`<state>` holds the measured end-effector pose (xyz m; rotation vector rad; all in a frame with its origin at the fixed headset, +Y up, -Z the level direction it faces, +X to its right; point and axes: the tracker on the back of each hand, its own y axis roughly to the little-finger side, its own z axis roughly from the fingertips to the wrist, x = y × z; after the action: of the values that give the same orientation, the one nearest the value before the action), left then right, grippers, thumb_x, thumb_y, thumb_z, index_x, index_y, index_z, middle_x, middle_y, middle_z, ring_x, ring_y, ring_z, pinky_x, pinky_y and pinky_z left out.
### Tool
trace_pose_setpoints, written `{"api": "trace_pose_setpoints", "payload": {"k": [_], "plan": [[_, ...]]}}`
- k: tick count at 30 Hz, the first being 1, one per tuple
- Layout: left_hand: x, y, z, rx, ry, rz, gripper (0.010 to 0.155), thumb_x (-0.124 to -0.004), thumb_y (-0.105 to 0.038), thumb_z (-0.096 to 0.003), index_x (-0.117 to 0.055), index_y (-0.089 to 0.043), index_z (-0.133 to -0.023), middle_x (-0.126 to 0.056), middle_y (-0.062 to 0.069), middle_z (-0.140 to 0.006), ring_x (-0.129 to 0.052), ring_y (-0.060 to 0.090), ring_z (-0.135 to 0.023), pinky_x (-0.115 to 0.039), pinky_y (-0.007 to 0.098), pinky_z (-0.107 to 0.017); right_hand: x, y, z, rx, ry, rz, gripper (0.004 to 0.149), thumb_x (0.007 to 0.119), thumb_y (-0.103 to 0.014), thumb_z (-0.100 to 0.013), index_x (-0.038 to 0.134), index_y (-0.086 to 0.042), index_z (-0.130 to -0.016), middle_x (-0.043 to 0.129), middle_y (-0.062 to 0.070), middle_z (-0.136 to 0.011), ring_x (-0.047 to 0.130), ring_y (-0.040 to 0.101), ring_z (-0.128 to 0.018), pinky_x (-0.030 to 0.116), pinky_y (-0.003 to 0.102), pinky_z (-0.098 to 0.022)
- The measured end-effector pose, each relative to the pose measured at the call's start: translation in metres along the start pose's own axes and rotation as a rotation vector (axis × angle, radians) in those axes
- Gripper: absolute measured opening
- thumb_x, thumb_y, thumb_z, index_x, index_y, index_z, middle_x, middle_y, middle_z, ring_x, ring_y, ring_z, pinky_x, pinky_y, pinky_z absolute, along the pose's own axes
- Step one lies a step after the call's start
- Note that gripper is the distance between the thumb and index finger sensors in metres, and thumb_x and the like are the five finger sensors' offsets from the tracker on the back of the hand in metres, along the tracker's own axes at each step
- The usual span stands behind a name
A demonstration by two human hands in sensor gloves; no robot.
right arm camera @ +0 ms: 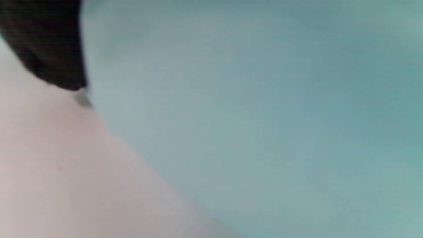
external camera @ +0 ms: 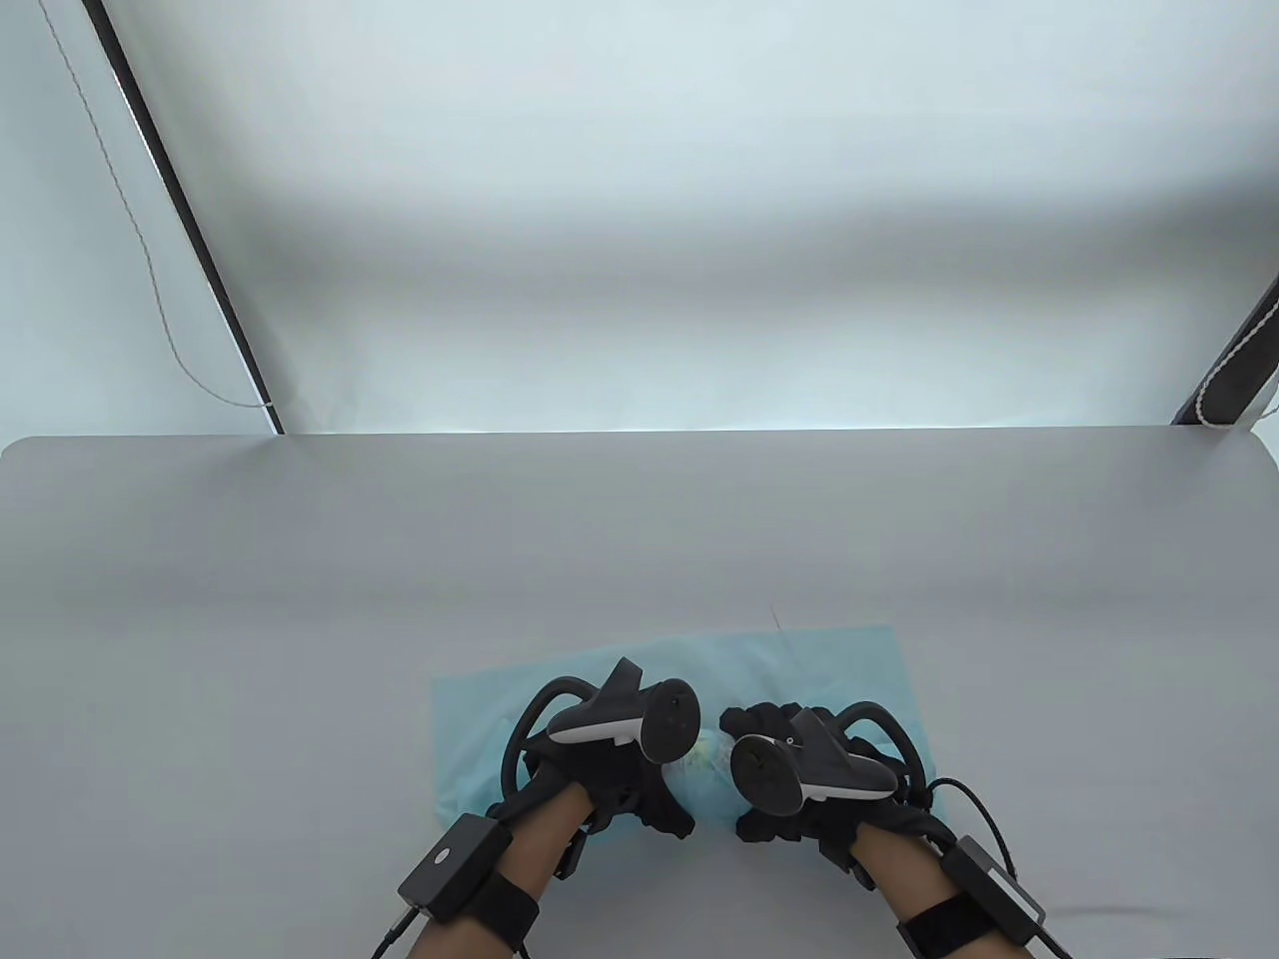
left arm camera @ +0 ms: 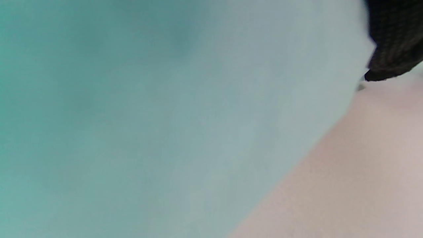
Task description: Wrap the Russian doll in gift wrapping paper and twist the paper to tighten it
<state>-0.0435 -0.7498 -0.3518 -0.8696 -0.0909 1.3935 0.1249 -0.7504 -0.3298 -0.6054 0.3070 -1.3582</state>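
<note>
- Pale blue sheet of thin gift wrapping paper (external camera: pixel 819 664) is seen spread on the grey table (external camera: pixel 300 559), near its front edge.
- Small rounded Russian doll (external camera: pixel 705 756), pale with faint markings, is glimpsed in the table view between the two hands, over the paper; most of it is hidden by the trackers.
- Left hand (external camera: pixel 600 774) in a black sensor glove is placed on the paper just left of the doll; whether its fingers grip the paper or the doll cannot be told.
- Right hand (external camera: pixel 799 789) is set just right of the doll, fingers curled downward; what is gripped cannot be told.
- Blurred blue paper (left arm camera: pixel 165 115) (right arm camera: pixel 264 115) fills both wrist views, with a dark gloved fingertip (left arm camera: pixel 393 43) (right arm camera: pixel 49 43) at one corner of each.
</note>
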Motion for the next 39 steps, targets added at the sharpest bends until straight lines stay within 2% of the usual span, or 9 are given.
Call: {"api": "trace_pose_setpoints", "payload": {"k": [5,8,13,15,21,24,31,35,39], "plan": [[-0.003,-0.021,0.008,0.089,-0.076,-0.253,0.113,-0.087,-0.07,-0.0386,-0.023,-0.018,-0.116,-0.046,0.015,-0.125,-0.051,0.046,-0.112,-0.042,0.076,-0.074,0.0,0.011,-0.008,0.036,-0.128,-0.171,0.105,0.094,-0.071,-0.04,0.058,-0.008,-0.115,0.084,0.02,-0.102,0.089,0.035,-0.083,0.074,0.057,-0.069],[-0.007,-0.027,0.006,0.089,-0.158,-0.36,0.115,-0.089,-0.068,-0.0384,-0.018,-0.018,-0.114,-0.038,0.02,-0.126,-0.042,0.052,-0.116,-0.037,0.076,-0.076,0.002,0.021,-0.013,0.067,-0.229,-0.307,0.105,0.093,-0.072,-0.041,0.059,-0.006,-0.115,0.084,0.023,-0.101,0.089,0.036,-0.082,0.073,0.058,-0.068],[-0.005,-0.019,0.002,0.035,-0.198,-0.299,0.113,-0.091,-0.07,-0.0357,-0.027,-0.021,-0.114,-0.061,0.013,-0.12,-0.074,0.045,-0.104,-0.057,0.067,-0.074,0.004,0.024,-0.011,0.065,-0.25,-0.332,0.105,0.092,-0.07,-0.043,0.053,-0.008,-0.118,0.079,0.022,-0.106,0.085,0.037,-0.087,0.07,0.059,-0.071],[-0.001,-0.015,0.0,0.027,-0.175,-0.249,0.113,-0.091,-0.074,-0.034,-0.033,-0.02,-0.115,-0.069,0.013,-0.116,-0.082,0.043,-0.098,-0.064,0.066,-0.07,0.001,0.021,-0.007,0.077,-0.19,-0.257,0.106,0.092,-0.068,-0.044,0.048,-0.01,-0.12,0.074,0.023,-0.111,0.081,0.04,-0.093,0.067,0.061,-0.073],[-0.001,0.006,-0.002,-0.005,-0.026,0.031,0.113,-0.089,-0.078,-0.0331,-0.044,-0.015,-0.115,-0.079,0.014,-0.11,-0.088,0.042,-0.091,-0.068,0.066,-0.066,-0.005,-0.004,0.002,-0.031,-0.01,0.089,0.11,0.09,-0.066,-0.041,0.04,-0.01,-0.121,0.067,0.021,-0.117,0.074,0.041,-0.103,0.062,0.063,-0.078],[-0.005,0.012,0.0,-0.019,0.001,0.097,0.113,-0.09,-0.078,-0.0339,-0.043,-0.015,-0.116,-0.077,0.015,-0.111,-0.085,0.042,-0.093,-0.066,0.066,-0.067,-0.004,-0.004,0.0,-0.052,0.005,0.053,0.11,0.09,-0.067,-0.041,0.042,-0.01,-0.121,0.07,0.021,-0.114,0.077,0.039,-0.099,0.064,0.061,-0.077],[-0.008,-0.007,0.008,0.053,-0.057,-0.107,0.114,-0.088,-0.072,-0.0368,-0.026,-0.018,-0.116,-0.048,0.015,-0.123,-0.055,0.046,-0.109,-0.045,0.074,-0.074,-0.007,-0.003,-0.005,0.002,-0.08,-0.031,0.106,0.09,-0.075,-0.039,0.06,-0.007,-0.115,0.086,0.021,-0.099,0.09,0.036,-0.082,0.073,0.06,-0.07],[-0.01,-0.021,0.009,0.108,-0.142,-0.259,0.116,-0.089,-0.07,-0.0359,-0.022,-0.016,-0.114,-0.045,0.016,-0.123,-0.055,0.046,-0.108,-0.04,0.074,-0.075,-0.005,0.006,-0.009,0.044,-0.167,-0.168,0.106,0.091,-0.075,-0.04,0.062,-0.005,-0.114,0.087,0.023,-0.098,0.091,0.037,-0.08,0.074,0.06,-0.068],[-0.012,-0.027,0.006,0.069,-0.23,-0.346,0.115,-0.09,-0.068,-0.0361,-0.021,-0.017,-0.113,-0.044,0.018,-0.125,-0.057,0.049,-0.112,-0.044,0.072,-0.076,0.001,0.02,-0.011,0.072,-0.282,-0.352,0.106,0.091,-0.075,-0.042,0.061,-0.003,-0.114,0.085,0.025,-0.098,0.088,0.038,-0.08,0.072,0.061,-0.068]]}}
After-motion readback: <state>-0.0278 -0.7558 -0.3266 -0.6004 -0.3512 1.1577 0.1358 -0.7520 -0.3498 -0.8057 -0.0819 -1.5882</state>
